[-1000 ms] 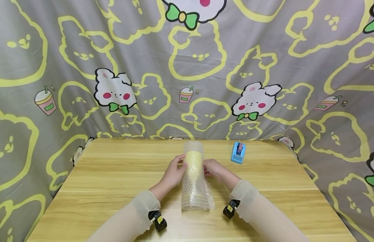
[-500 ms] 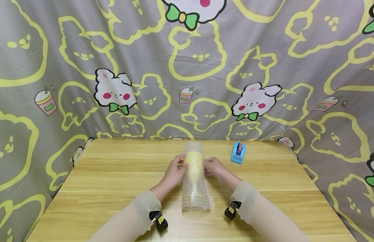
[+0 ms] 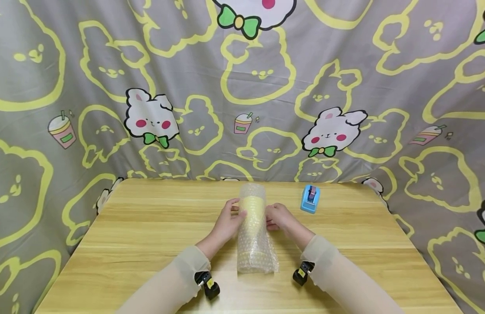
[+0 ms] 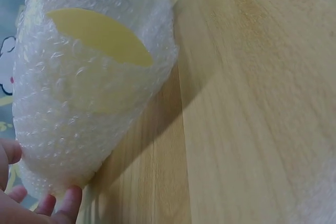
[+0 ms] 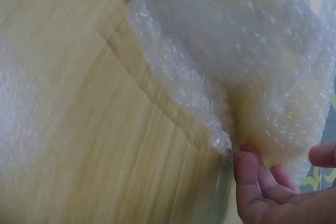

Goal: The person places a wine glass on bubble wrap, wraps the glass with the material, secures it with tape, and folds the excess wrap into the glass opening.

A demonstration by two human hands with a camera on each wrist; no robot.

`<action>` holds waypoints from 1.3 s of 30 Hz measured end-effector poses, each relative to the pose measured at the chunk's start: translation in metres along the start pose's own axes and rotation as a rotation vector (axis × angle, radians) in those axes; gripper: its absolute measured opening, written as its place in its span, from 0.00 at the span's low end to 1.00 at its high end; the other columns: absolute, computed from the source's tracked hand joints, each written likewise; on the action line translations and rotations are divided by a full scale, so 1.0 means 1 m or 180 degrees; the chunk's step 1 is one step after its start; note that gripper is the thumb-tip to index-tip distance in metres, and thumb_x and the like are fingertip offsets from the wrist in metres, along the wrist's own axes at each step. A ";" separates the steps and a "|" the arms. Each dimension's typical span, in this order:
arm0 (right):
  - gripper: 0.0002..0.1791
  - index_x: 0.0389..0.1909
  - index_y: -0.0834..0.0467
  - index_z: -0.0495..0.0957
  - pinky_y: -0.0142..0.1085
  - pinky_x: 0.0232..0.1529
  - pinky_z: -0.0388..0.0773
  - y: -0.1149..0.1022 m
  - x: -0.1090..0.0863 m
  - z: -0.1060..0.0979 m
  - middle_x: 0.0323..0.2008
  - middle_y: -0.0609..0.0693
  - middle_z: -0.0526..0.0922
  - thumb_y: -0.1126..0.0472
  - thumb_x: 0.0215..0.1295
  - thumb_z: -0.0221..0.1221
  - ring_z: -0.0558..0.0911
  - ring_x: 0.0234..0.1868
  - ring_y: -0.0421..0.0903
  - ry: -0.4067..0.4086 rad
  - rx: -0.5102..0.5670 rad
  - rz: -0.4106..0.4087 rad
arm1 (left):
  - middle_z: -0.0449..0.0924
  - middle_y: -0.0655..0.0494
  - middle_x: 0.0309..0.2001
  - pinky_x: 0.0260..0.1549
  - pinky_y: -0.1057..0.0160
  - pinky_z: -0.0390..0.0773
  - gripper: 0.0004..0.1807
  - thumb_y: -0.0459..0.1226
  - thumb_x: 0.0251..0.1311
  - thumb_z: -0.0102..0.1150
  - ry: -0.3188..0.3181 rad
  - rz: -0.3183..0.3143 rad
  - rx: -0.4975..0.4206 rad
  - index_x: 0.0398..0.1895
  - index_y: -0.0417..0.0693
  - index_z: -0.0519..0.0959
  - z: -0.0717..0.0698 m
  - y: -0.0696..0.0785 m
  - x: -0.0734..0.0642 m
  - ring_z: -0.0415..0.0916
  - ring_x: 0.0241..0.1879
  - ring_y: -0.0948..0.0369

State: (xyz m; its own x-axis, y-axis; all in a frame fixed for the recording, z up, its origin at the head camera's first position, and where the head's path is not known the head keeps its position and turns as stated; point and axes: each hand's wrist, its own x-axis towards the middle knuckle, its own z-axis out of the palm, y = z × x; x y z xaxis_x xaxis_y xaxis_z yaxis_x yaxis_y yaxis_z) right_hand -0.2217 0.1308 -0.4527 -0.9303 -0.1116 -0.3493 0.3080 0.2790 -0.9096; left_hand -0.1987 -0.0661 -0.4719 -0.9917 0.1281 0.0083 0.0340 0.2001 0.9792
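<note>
A bubble-wrap roll (image 3: 255,257) lies on the bench (image 3: 148,226) at lower centre of the frame, a yellow item (image 4: 102,35) inside it; the left hand (image 3: 228,222) touches its left side, fingers apart; the right hand (image 3: 281,217) meets its right side, fingers bent, though I cannot tell whether they pinch the loose edge; a blue tape dispenser (image 3: 310,199) stands right of centre, near the bench's far edge.

Bubble wrap (image 5: 236,35) glints in the dim, slightly soft wrist views.
</note>
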 end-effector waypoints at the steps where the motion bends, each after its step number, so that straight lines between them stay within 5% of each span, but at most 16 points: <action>1: 0.12 0.43 0.67 0.68 0.46 0.41 0.84 0.000 0.000 0.000 0.33 0.58 0.80 0.61 0.67 0.48 0.80 0.31 0.48 -0.0007 0.0001 -0.0004 | 0.69 0.35 0.57 0.50 0.49 0.80 0.31 0.38 0.71 0.58 0.0017 -0.0043 -0.0007 0.72 0.37 0.61 0.000 0.000 0.000 0.74 0.56 0.41; 9: 0.20 0.40 0.67 0.74 0.44 0.39 0.85 -0.002 -0.001 0.001 0.32 0.57 0.85 0.50 0.71 0.56 0.83 0.28 0.45 -0.0100 -0.0090 0.0011 | 0.71 0.36 0.59 0.49 0.53 0.81 0.29 0.37 0.69 0.59 0.0090 -0.0158 0.0029 0.66 0.27 0.66 0.002 0.000 0.002 0.75 0.55 0.43; 17: 0.20 0.35 0.65 0.78 0.42 0.36 0.85 -0.003 -0.003 0.002 0.27 0.51 0.83 0.49 0.70 0.57 0.82 0.26 0.42 -0.0205 -0.0100 0.0013 | 0.72 0.35 0.58 0.49 0.51 0.81 0.30 0.39 0.69 0.60 0.0099 -0.0285 -0.0042 0.67 0.30 0.66 0.003 0.001 0.001 0.74 0.57 0.42; 39: 0.24 0.50 0.70 0.73 0.36 0.34 0.84 -0.001 -0.004 0.005 0.34 0.54 0.82 0.51 0.70 0.56 0.82 0.29 0.43 -0.0322 0.0196 0.0112 | 0.71 0.36 0.58 0.42 0.54 0.80 0.31 0.44 0.71 0.53 -0.0073 -0.0508 -0.0248 0.72 0.41 0.60 -0.001 0.004 -0.003 0.75 0.51 0.48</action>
State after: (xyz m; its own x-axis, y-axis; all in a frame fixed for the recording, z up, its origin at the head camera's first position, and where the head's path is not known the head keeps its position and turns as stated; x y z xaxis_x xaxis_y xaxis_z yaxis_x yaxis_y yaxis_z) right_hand -0.2170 0.1262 -0.4517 -0.8949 -0.1994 -0.3993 0.3546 0.2258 -0.9074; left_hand -0.1957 -0.0663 -0.4675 -0.9806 0.1230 -0.1524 -0.1343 0.1438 0.9804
